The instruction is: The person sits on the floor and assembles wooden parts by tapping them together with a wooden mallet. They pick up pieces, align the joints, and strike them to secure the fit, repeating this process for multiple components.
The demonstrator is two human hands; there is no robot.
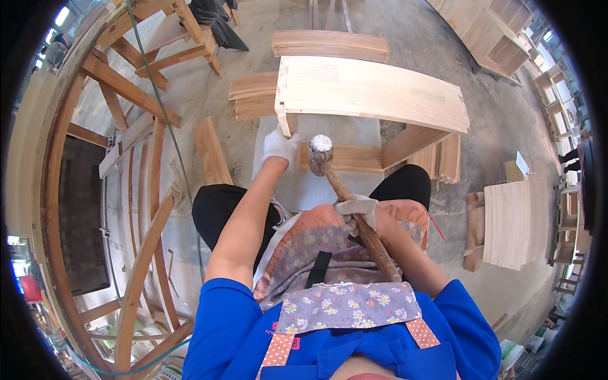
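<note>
In front of me stands a box-like wooden frame of pale boards, its broad top panel (pixel 370 90) facing up and its joints showing at the left end. My left hand (pixel 280 146), in a white glove, grips the lower end of the short left board (pixel 288 124) of this frame. My right hand (pixel 357 212), also gloved, is closed around the wooden handle (pixel 380 249) of a mallet. The mallet's head (pixel 320 154), with a worn white face, is raised between me and the frame, apart from the wood. A right side board (pixel 413 142) joins the lower board (pixel 351 157).
Stacked boards (pixel 330 45) lie behind the frame, with more planks (pixel 254 95) at its left and a loose plank (pixel 212 152) nearer me. A wooden rack (pixel 142 266) and a hanging hose (pixel 164 104) are at left. Pale panels (pixel 507 225) stand at right.
</note>
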